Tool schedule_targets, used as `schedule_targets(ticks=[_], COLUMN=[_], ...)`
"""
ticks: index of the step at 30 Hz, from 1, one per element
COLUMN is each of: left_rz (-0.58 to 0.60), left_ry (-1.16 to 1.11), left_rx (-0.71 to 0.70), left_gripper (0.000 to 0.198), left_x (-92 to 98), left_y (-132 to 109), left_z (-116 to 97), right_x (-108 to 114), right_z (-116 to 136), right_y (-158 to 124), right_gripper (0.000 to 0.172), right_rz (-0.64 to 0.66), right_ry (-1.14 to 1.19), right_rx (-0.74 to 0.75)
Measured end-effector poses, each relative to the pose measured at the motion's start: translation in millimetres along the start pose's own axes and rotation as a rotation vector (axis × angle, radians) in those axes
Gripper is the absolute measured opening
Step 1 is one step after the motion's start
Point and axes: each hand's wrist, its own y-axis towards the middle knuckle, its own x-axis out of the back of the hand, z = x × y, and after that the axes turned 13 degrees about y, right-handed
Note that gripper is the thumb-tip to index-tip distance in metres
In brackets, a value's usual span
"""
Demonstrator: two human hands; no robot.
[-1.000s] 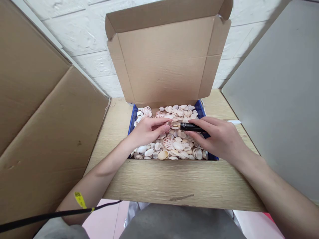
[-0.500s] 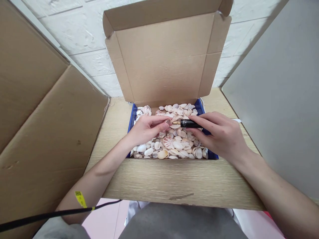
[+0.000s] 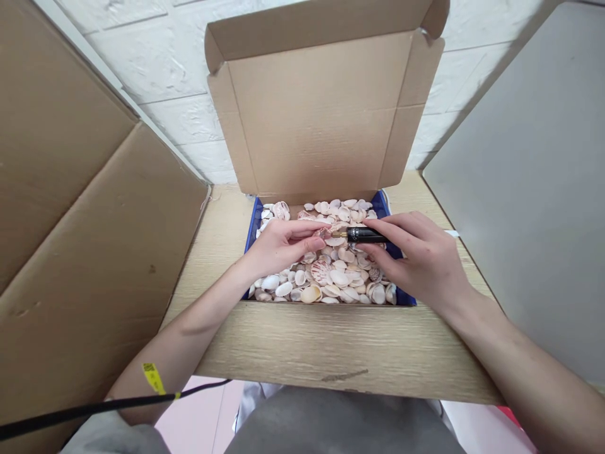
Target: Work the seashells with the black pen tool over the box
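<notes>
My right hand (image 3: 418, 255) grips a small black handheld drill (image 3: 366, 235) with a brass-coloured chuck, pointing left. Between the thumb and fingers of my left hand (image 3: 283, 246) is a small pinkish seashell (image 3: 323, 234), partly hidden by the fingertips. The drill's tip meets or almost meets this shell; whether it touches I cannot tell. Both hands are above a blue-sided cardboard box (image 3: 407, 296) filled with loose shells. Among them lie a red-streaked scallop shell (image 3: 321, 272) and a yellowish shell (image 3: 311, 294).
The box's brown lid (image 3: 321, 113) stands upright against a white brick wall (image 3: 155, 63). A tall cardboard panel (image 3: 108, 239) rises at the left, a grey panel (image 3: 534, 189) at the right. A black cable (image 3: 94, 407) with a yellow tag crosses the lower left above the wooden table (image 3: 331, 340).
The whole view has shifted slightly, so the box and hands appear a little further right. Both hands keep their grips on the shell and the drill.
</notes>
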Motion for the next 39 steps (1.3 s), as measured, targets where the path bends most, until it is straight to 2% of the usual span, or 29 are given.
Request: schedule_targets(ticks=[8, 24, 39], left_rz=[-0.021, -0.003, -0.006], left_ry=[0.053, 0.097, 0.127], left_rx=[-0.021, -0.007, -0.034], left_gripper=[0.042, 0.043, 0.042], left_x=[0.6, 1.9, 2.3], left_y=[0.6, -0.3, -0.7], left_z=[1.8, -1.7, -2.0], right_x=[0.2, 1.3, 2.3], right_z=[1.7, 2.5, 3.3], right_y=[-0.9, 0.4, -0.2], right_gripper=[0.025, 0.024, 0.021], right_rz=[0.07, 0.061, 0.11], right_ry=[0.017, 0.021, 0.038], right_rx=[-0.016, 0.011, -0.08])
